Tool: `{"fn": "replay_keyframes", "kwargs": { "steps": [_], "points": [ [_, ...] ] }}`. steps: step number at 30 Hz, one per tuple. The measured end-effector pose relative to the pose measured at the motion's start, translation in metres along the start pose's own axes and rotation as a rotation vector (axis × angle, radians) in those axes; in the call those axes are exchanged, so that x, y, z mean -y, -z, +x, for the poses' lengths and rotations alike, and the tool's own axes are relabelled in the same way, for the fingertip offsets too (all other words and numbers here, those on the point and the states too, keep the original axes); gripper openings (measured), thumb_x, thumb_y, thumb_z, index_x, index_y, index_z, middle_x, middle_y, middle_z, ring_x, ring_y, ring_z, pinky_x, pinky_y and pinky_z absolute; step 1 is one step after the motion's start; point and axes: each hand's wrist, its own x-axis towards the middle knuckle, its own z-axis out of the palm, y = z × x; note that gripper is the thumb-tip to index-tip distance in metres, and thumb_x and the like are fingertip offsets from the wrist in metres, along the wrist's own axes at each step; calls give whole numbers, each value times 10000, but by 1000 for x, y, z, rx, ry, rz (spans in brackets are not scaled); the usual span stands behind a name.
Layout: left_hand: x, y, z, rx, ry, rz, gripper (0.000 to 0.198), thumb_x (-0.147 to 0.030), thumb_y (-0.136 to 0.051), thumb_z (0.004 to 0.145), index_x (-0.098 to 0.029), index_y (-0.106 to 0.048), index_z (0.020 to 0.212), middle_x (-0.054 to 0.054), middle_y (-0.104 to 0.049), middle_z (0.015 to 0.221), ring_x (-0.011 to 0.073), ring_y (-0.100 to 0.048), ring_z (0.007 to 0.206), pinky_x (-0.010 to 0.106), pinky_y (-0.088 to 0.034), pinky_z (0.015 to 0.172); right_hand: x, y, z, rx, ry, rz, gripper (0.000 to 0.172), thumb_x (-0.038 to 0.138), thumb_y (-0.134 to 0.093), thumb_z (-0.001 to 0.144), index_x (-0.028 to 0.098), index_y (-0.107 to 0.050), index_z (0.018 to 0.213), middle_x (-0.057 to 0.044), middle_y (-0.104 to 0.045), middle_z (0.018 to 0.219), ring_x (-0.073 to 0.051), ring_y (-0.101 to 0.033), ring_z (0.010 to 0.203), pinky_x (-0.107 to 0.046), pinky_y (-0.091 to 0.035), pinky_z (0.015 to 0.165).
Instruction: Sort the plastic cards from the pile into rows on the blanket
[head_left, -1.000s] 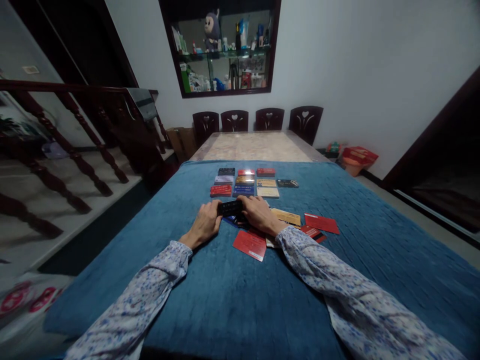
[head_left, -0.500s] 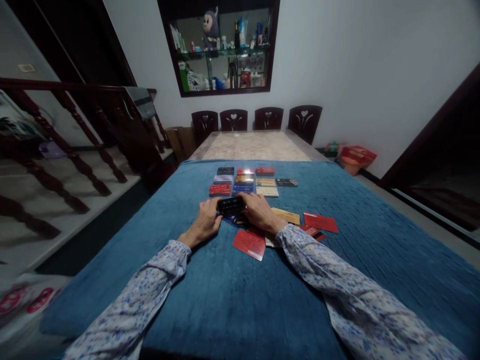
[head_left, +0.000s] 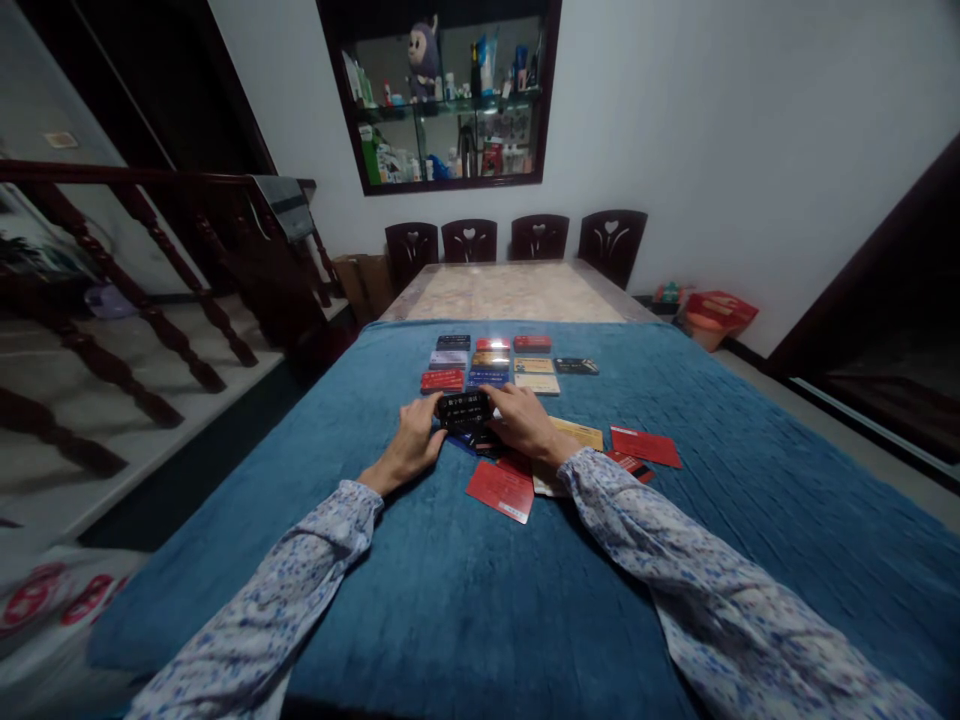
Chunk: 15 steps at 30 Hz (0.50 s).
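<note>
A black card (head_left: 463,408) with pale lettering is tilted up between my two hands, its printed face towards me. My left hand (head_left: 411,440) pinches its left edge, and my right hand (head_left: 523,422) grips its right edge. Whether it is one card or a thin stack I cannot tell. Below it lie a blue card and dark cards, partly hidden. Nearer me rests a red card (head_left: 501,490). Beside my right hand are a yellow card (head_left: 579,433) and another red card (head_left: 645,446), with more partly under my right wrist.
Beyond my hands stand rows of card stacks, among them a red stack (head_left: 442,380), a blue stack (head_left: 487,379) and a cream stack (head_left: 537,383). A black card (head_left: 576,366) lies at their right. A blue cloth (head_left: 360,580) covers the near table; chairs (head_left: 540,238) line the wall.
The black card has tipped so that more of its lettered face shows. Both hands keep their hold, almost in place. The view has shifted slightly.
</note>
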Motion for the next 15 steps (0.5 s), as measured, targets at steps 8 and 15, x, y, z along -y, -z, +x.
{"fn": "replay_keyframes", "kwargs": {
  "steps": [8,15],
  "points": [
    [0,5,6,72,10,-24,533,-106,-643,823,-174,-498,1332,116,-668,1134,288,-608,1075,452,-456,945,-2,5,2,81,-11,-15,596,231,-729,860,160,-532,1419,-135,-725,1195,-290,-566,1137,-406,-405,885],
    [5,11,16,121,39,-33,509,-116,-651,800,-194,-538,1290,112,-629,1187,299,-572,1123,461,-454,938,-4,21,9,170,38,-21,518,334,-738,875,169,-590,1344,-137,-717,1172,-284,-549,1131,-395,-407,869]
  ]
}}
